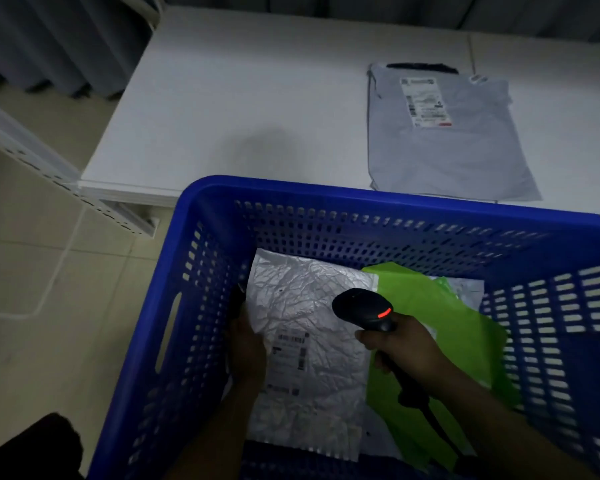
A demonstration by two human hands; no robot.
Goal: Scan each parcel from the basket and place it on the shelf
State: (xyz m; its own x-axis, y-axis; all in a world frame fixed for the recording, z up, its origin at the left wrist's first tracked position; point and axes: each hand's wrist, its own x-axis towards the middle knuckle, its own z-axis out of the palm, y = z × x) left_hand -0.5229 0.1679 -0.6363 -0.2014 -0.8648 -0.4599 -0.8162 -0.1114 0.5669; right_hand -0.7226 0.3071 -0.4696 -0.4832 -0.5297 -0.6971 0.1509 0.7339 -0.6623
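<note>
Right hand (406, 351): wrapping around the barcode scanner (364, 308), aiming it down at the label (290, 351).
Left hand (248, 351): steadying the silver parcel (312, 299) by its left edge; too dark to tell how far the fingers are curling.
Silver parcel: lying label-up in the blue basket (326, 194), beside a green mailer (430, 306).

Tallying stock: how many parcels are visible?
4: grey parcel on the table; white parcel and green parcel in the basket; pale parcel peeking from under the green. More may be hidden.
</note>
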